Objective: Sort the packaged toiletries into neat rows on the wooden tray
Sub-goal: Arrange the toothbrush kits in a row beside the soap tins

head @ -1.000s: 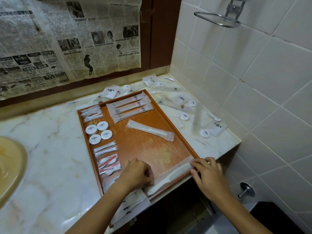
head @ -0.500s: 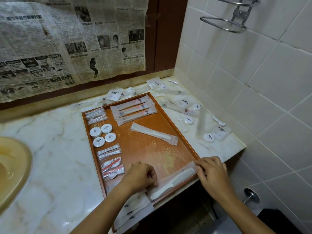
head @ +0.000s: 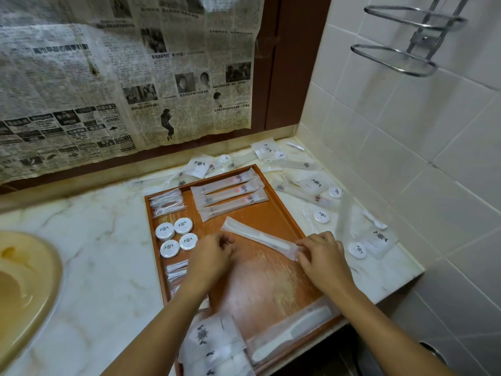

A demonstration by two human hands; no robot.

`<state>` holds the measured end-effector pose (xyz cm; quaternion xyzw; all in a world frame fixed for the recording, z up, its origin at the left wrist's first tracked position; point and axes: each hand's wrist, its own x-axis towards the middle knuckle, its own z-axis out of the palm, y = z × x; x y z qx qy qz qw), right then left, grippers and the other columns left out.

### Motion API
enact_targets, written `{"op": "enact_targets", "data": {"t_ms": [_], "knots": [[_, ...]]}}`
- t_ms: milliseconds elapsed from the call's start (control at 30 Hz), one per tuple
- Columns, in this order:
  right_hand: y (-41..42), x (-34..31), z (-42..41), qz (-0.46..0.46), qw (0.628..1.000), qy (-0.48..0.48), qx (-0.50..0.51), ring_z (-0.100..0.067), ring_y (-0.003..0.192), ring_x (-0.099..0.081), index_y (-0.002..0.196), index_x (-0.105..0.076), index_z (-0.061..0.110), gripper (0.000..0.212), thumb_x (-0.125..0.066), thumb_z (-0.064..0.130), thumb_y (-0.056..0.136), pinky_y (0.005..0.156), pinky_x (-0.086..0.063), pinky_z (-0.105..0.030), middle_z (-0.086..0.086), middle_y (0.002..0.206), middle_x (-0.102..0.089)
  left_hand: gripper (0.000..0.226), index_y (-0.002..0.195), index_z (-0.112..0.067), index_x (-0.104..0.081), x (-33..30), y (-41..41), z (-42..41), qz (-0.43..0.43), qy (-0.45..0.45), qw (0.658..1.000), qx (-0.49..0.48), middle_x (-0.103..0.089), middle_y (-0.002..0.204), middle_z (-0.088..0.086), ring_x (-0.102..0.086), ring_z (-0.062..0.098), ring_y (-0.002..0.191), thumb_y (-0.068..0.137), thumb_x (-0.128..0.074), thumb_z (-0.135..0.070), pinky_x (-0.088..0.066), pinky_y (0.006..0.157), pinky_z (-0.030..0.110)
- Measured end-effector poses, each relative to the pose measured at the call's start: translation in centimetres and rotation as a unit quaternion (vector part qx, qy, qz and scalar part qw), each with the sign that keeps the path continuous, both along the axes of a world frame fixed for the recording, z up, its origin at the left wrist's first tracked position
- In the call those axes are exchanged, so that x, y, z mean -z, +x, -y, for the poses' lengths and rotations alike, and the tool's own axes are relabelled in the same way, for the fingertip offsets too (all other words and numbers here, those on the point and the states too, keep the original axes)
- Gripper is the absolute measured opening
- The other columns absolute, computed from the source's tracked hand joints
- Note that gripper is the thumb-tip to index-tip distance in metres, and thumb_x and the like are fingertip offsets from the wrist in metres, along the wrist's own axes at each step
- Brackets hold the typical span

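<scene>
The wooden tray (head: 257,283) lies on the marble counter. A long packaged comb (head: 257,237) lies slanted across its middle. My right hand (head: 322,256) pinches the packet's right end. My left hand (head: 211,253) hovers just below the packet's left end with loosely curled fingers, holding nothing. Three long toothbrush packets (head: 230,191) form a row at the tray's back. Several round white tins (head: 176,237) and small clear packets (head: 168,203) line its left side. A second packaged comb (head: 292,332) lies along the front rim, beside flat sachets (head: 211,340).
Loose packets and round tins (head: 321,216) are scattered on the counter (head: 103,253) right of and behind the tray. A yellow basin (head: 24,280) sits at the left. The tiled wall (head: 406,158) with a metal rack (head: 401,52) is close on the right. Newspaper (head: 122,77) covers the back.
Both hands left the comb packet at the tray's front rim and moved up to the slanted comb packet in the middle. My right hand took hold of its right end.
</scene>
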<state>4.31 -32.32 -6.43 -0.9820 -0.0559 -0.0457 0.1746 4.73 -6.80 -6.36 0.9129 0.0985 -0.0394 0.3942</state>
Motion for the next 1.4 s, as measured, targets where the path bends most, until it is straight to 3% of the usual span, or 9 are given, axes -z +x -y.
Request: {"op": "enact_targets", "data": {"t_ms": [133, 333, 467, 733, 967, 1033, 1167, 1300, 1400], "knots": [[2.5, 0.5, -1.5, -0.027, 0.999, -0.013, -0.037, -0.011, 0.113, -0.041, 0.123, -0.065, 0.031, 0.032, -0.057, 0.039, 0.093, 0.092, -0.031, -0.031, 0.015, 0.118, -0.063, 0.02, 0.11, -0.023, -0.066, 0.6, 2.4, -0.4, 0.006, 0.035, 0.999, -0.021, -0.07, 0.102, -0.003, -0.065, 0.016, 0.089, 0.091, -0.066, -0.027, -0.056, 0.08, 0.036], [5.4, 1.2, -3.3, -0.059, 0.996, -0.012, -0.072, -0.012, 0.116, -0.04, 0.125, -0.063, 0.032, 0.035, -0.059, 0.041, 0.092, 0.095, -0.031, -0.032, 0.014, 0.12, -0.061, 0.026, 0.116, -0.015, -0.061, 1.7, 4.8, -0.3, -0.014, 0.083, 0.995, -0.053, -0.061, 0.114, 0.009, -0.062, 0.03, 0.1, 0.091, -0.059, -0.024, -0.053, 0.084, 0.043], [6.6, 1.8, -4.2, -0.078, 0.992, -0.013, -0.096, -0.014, 0.117, -0.04, 0.13, -0.06, 0.031, 0.039, -0.057, 0.042, 0.093, 0.096, -0.033, -0.033, 0.011, 0.121, -0.059, 0.022, 0.108, -0.016, -0.064, 2.4, 6.1, -0.5, -0.016, 0.11, 0.992, -0.06, -0.061, 0.108, 0.006, -0.063, 0.028, 0.093, 0.092, -0.061, -0.031, -0.054, 0.081, 0.042], [8.4, 2.4, -5.5, -0.106, 0.985, 0.003, -0.132, -0.013, 0.112, -0.043, 0.128, -0.061, 0.03, 0.04, -0.06, 0.044, 0.09, 0.095, -0.036, -0.031, 0.011, 0.114, -0.055, 0.003, 0.087, -0.022, -0.064, 3.2, 7.3, -0.9, -0.021, 0.125, 0.99, -0.063, -0.065, 0.092, 0.002, -0.063, 0.021, 0.081, 0.088, -0.065, -0.024, -0.056, 0.072, 0.04], [9.4, 2.4, -6.9, -0.132, 0.982, 0.027, -0.133, -0.01, 0.103, -0.047, 0.107, -0.066, 0.03, 0.024, -0.067, 0.041, 0.085, 0.083, -0.037, -0.027, 0.017, 0.098, -0.053, 0.011, 0.077, -0.025, -0.062, 3.3, 7.6, -1.0, -0.03, 0.051, 0.995, -0.077, -0.067, 0.079, -0.004, -0.063, 0.015, 0.074, 0.088, -0.064, -0.024, -0.056, 0.071, 0.037], [9.6, 2.0, -7.0, -0.148, 0.98, 0.061, -0.12, -0.007, 0.097, -0.05, 0.104, -0.067, 0.029, 0.022, -0.068, 0.039, 0.084, 0.083, -0.042, -0.026, 0.016, 0.095, -0.057, 0.011, 0.078, -0.024, -0.064, 3.0, 7.6, -1.0, -0.017, 0.003, 0.997, -0.081, -0.067, 0.077, -0.005, -0.062, 0.012, 0.073, 0.089, -0.064, -0.022, -0.055, 0.071, 0.036], [10.4, 0.2, -7.3, -0.197, 0.96, 0.169, -0.103, -0.001, 0.076, -0.058, 0.1, -0.068, 0.029, 0.015, -0.069, 0.031, 0.085, 0.063, -0.044, -0.013, 0.012, 0.084, -0.064, 0.011, 0.081, -0.02, -0.065, 1.4, 7.9, -0.8, 0.023, -0.13, 0.985, -0.111, -0.067, 0.075, -0.003, -0.062, 0.01, 0.069, 0.089, -0.066, -0.013, -0.047, 0.062, 0.024], [11.7, -1.9, -7.7, -0.208, 0.945, 0.234, -0.092, -0.004, 0.069, -0.058, 0.086, -0.069, 0.022, 0.002, -0.071, 0.02, 0.085, 0.071, -0.05, -0.024, 0.001, 0.077, -0.066, 0.013, 0.099, -0.023, -0.058, -0.1, 7.5, -0.1, 0.042, -0.274, 0.946, -0.17, -0.075, 0.08, 0.001, -0.071, 0.017, 0.075, 0.092, -0.066, -0.016, -0.055, 0.067, 0.032], [12.4, -3.4, -7.9, -0.217, 0.926, 0.302, -0.06, -0.015, 0.074, -0.066, 0.088, -0.067, 0.021, 0.004, -0.069, 0.019, 0.085, 0.074, -0.052, -0.03, -0.006, 0.08, -0.07, 0.018, 0.105, -0.023, -0.057, -0.6, 6.3, 0.8, 0.011, -0.318, 0.938, -0.136, -0.076, 0.085, -0.001, -0.071, 0.005, 0.079, 0.091, -0.069, -0.024, -0.054, 0.07, 0.018]]}}
